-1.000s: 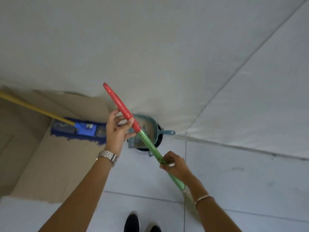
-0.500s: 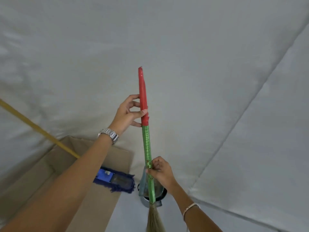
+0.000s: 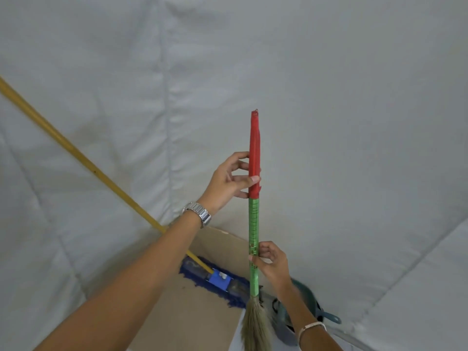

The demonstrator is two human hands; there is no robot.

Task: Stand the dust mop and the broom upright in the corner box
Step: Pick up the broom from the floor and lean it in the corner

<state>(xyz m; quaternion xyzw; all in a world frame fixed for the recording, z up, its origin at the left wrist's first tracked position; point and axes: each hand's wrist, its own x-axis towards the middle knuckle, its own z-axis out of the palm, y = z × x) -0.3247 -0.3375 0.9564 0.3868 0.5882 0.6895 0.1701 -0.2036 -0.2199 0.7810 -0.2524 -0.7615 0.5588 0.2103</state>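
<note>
I hold the broom point(image 3: 254, 224) upright in front of me; its handle is red on top and green below, with straw bristles hanging at the bottom. My left hand point(image 3: 228, 181) grips the red part. My right hand point(image 3: 269, 264) grips the green part lower down. The dust mop point(image 3: 217, 278), with a blue head and a long yellow handle, stands in the cardboard box point(image 3: 192, 317) at the lower left, its handle leaning up to the left against the wall. The broom's bristles hang at the box's right edge.
A teal dustpan point(image 3: 306, 307) over a dark bucket sits on the floor just right of the box, behind my right forearm. White fabric-covered walls point(image 3: 329, 97) meet in a corner behind the box.
The broom went from tilted to upright between my hands. My view tilted upward, so the box and the mop sit lower in the frame.
</note>
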